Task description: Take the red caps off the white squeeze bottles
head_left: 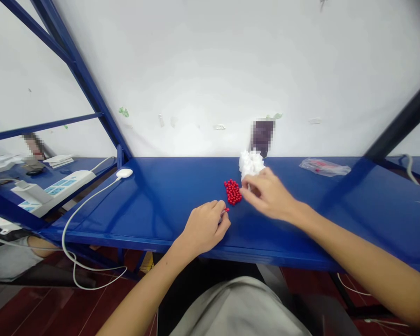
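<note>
On the blue table (175,182) lies a tight cluster of small round red beads (233,192). Just behind them sits a heap of small white pieces (251,163), their exact kind too unclear to name. My left hand (206,227) rests near the table's front edge, fingers closed in a pinch on a small red-tipped piece (226,211); the rest of that piece is mostly hidden by the fingers. To the right of the beads, my right hand (271,193) hovers with thumb and fingertips curled together beside the white heap. Whatever those fingertips hold is hidden.
A dark phone-like object (262,136) leans on the wall behind the heap. Further right lies a clear plastic bag (325,167) with red contents. At left are a white round device (124,173) with its cable, a power strip (61,189) and blue frame posts (87,79).
</note>
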Demonstrator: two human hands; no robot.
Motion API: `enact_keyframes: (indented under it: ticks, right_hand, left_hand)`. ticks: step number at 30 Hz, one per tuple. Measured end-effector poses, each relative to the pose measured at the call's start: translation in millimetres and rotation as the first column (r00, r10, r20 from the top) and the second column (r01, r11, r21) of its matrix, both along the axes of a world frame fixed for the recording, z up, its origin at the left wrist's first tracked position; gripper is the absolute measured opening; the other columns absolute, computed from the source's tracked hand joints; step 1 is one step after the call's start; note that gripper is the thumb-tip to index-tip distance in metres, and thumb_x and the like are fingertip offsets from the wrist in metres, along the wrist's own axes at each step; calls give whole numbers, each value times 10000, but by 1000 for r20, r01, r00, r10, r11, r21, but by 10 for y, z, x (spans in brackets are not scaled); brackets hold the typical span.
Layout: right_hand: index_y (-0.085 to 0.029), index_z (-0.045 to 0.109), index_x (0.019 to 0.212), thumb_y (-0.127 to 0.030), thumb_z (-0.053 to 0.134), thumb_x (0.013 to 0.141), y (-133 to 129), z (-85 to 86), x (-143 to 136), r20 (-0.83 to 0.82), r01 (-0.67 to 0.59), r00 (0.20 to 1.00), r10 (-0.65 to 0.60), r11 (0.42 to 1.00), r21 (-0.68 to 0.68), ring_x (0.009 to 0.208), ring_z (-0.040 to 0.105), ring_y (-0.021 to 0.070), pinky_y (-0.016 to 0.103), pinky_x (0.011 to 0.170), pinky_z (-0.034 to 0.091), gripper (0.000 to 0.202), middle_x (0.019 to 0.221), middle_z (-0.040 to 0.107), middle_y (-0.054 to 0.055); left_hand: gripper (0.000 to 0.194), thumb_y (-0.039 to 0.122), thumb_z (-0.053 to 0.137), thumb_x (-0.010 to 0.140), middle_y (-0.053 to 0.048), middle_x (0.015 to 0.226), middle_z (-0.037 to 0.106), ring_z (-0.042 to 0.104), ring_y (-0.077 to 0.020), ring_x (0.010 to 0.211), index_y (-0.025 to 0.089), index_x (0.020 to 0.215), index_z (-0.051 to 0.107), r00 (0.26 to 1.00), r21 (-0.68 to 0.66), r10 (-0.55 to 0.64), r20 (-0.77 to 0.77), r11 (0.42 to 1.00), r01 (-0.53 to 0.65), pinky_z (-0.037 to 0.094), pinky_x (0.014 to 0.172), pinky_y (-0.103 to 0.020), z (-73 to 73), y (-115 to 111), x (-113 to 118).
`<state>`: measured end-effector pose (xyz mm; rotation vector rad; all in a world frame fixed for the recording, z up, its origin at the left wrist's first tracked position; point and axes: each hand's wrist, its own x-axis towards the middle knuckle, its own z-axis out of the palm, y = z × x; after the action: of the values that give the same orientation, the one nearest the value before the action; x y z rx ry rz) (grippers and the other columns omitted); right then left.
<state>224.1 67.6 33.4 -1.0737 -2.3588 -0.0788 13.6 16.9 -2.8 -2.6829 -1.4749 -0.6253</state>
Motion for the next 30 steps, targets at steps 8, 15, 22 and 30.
enact_keyframes:
  ticks: [8,15,22,30]
  right_hand:
    - [-201,474,863,-208,406,925,-142,-201,-222,106,-274,942,318,912,-304,592,479,142,263,576,301,92,699,566,1]
    - [-207,456,812,-252,373,968,-136,-216,-237,141,-266,940,312,924,-275,599,484,140,263,572,294,182,708,565,2]
    - [-202,461,792,-271,374,966,-139,-218,-267,187,-224,943,276,940,-256,572,473,134,268,538,249,206,709,577,7]
    - [-185,520,737,-239,443,901,-194,-225,-320,294,-43,950,109,974,-223,562,536,157,298,519,202,189,705,640,48]
  left_hand:
    - [68,171,422,864,-8,777,560,542,-178,709,219,817,412,996,-23,-54,67,998,55,401,661,-303,-26,13,-15]
    - [107,176,422,871,1,739,538,532,-170,686,219,776,398,997,-7,-35,67,999,35,393,647,-299,-45,28,-14]
    - [127,198,411,904,-6,749,548,525,-170,693,214,778,411,998,-2,-40,37,999,40,392,652,-302,-54,38,-14]
    - [104,168,396,895,-22,789,564,537,-183,716,213,810,435,999,26,-22,-25,999,23,411,650,-307,-32,2,9]
